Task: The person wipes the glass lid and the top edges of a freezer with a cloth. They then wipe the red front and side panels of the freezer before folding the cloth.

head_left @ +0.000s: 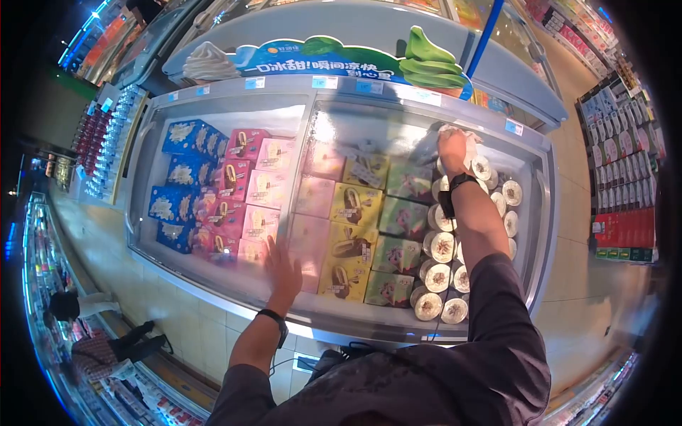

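My right hand (pixel 455 150) is closed on a pale, crumpled cloth (pixel 470 147) at the upper right of the chest freezer's glass, above the round tubs (pixel 442 246). My left hand (pixel 283 271) lies with its fingers spread on the glass near the middle divider, over the pink boxes (pixel 309 238). Below the glass are yellow boxes (pixel 343 279), green boxes (pixel 392 255) and, further left, blue boxes (pixel 175 204). Part of the glass looks hazy and reflects light. A dark band is on each wrist.
The freezer's metal rim (pixel 231 307) runs in front of me. A sign (pixel 320 58) with price tags stands along its far edge. Shelves of goods (pixel 625 160) are at the right. Two people (pixel 99 355) are at the lower left. A cable hangs by my left wrist.
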`<state>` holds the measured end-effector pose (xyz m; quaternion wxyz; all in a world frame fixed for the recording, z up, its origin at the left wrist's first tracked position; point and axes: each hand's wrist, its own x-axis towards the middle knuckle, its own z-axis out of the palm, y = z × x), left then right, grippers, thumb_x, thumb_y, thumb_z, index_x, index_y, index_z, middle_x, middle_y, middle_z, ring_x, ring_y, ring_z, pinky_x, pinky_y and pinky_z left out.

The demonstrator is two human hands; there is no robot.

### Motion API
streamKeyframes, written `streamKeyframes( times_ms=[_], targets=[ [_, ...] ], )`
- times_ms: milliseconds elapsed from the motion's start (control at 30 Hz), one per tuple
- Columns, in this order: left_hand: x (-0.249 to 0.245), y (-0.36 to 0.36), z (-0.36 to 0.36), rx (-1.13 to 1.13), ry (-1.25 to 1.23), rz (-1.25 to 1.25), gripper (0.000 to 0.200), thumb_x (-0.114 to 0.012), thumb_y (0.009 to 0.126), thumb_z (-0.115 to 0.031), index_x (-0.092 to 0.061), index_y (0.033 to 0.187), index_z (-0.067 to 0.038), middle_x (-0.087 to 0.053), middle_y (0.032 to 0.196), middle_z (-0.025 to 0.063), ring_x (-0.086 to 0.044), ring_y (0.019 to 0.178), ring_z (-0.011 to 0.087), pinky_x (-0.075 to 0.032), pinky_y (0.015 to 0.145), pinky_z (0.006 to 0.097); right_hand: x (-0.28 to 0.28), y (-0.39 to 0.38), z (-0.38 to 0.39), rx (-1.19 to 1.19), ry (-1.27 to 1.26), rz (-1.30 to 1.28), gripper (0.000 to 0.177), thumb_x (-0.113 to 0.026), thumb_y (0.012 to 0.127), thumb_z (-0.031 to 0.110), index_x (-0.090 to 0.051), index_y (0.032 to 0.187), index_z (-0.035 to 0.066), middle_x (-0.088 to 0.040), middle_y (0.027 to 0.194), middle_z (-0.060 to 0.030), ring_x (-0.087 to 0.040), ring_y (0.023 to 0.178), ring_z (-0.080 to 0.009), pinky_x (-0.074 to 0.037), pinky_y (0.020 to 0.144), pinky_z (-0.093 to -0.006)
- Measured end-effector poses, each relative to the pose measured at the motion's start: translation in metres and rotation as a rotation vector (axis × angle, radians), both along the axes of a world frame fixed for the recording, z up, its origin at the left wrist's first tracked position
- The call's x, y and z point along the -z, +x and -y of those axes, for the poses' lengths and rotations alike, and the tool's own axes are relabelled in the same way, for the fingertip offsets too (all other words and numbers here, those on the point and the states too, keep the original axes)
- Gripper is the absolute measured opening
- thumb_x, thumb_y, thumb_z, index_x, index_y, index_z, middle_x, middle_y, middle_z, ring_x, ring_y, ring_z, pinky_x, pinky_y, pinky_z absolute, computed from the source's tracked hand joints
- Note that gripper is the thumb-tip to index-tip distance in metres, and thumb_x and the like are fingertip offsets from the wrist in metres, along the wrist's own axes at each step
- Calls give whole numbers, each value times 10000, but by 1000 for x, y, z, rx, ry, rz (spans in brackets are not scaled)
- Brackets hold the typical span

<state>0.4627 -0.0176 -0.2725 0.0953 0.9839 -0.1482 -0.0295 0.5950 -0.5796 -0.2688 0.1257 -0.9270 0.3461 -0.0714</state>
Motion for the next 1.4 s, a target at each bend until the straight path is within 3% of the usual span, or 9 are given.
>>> streamKeyframes(
  times_ms=[200, 333, 767, 900, 933, 1033, 1133, 1167, 1400],
  targets=[
    [1, 2, 4, 16, 61, 35, 805, -577, 909, -284, -226, 1587, -27, -119, 1661, 264, -132, 1515, 502, -147, 1228, 589, 23, 54, -31, 239, 54, 378, 265, -613, 878, 220, -734, 1007, 22, -711, 1097, -184, -630, 1124, -355, -499, 955, -446],
    [1, 5, 4, 2, 80, 15, 790, -565, 922, -316, -243, 1579, -20, -137, 1655, 274, -137, 1513, 506, -157, 1221, 606, 35, 116, -94, -361, -13, 732, 156, -662, 867, 175, -733, 881, 37, -702, 996, -160, -648, 1036, -352, -523, 874, -461],
    [3, 3, 6, 14, 75, 2, 820, -518, 885, -275, -198, 1587, 1, -131, 1650, 289, -99, 1512, 528, -123, 1229, 616, 5, 45, -11, 118, -333, 280, 223, -644, 916, 266, -778, 1076, 188, -698, 1045, -136, -655, 990, -357, -534, 870, -477],
    [-2, 8, 6, 0, 90, -14, 825, -531, 874, -265, -205, 1581, 8, -136, 1650, 285, -99, 1511, 529, -123, 1235, 602, 54, 123, -77, -287, -340, 467, 140, -651, 856, 186, -733, 895, 80, -703, 930, -109, -665, 879, -315, -542, 762, -452],
    [-4, 6, 7, -10, 98, -49, 829, -539, 866, -254, -210, 1580, 8, -138, 1650, 284, -99, 1512, 526, -125, 1237, 597, 58, 146, -108, -160, 131, 435, 159, -628, 863, 181, -742, 927, 91, -703, 924, -117, -662, 878, -322, -539, 786, -429],
    [0, 3, 3, 36, 99, 20, 840, -580, 838, -233, -237, 1566, 6, -148, 1650, 271, -115, 1518, 502, -144, 1242, 576, 22, 157, -144, -542, -121, 385, 199, -612, 889, 218, -726, 973, 78, -686, 967, -168, -643, 895, -368, -533, 809, -451],
    [1, 4, 5, 38, 146, -4, 862, -615, 814, -223, -246, 1558, 8, -156, 1653, 254, -125, 1521, 492, -157, 1244, 563, -38, 116, -115, -48, 424, 299, 175, -628, 876, 194, -730, 949, 73, -689, 989, -175, -652, 920, -371, -541, 834, -454],
    [0, 5, 5, 35, 129, 6, 862, -614, 814, -221, -244, 1560, 5, -154, 1655, 250, -124, 1521, 493, -154, 1243, 564, 16, 104, -66, -376, -144, 380, 168, -649, 866, 183, -739, 943, 65, -696, 963, -190, -662, 943, -373, -545, 837, -457],
    [-4, 5, 15, 65, 97, 13, 799, -501, 876, -191, -189, 1566, 65, -140, 1638, 304, -109, 1511, 526, -128, 1230, 596, -2, -12, 71, 185, -318, 156, 195, -569, 931, 231, -749, 951, 157, -674, 952, -124, -661, 971, -337, -531, 825, -480]
  ],
)
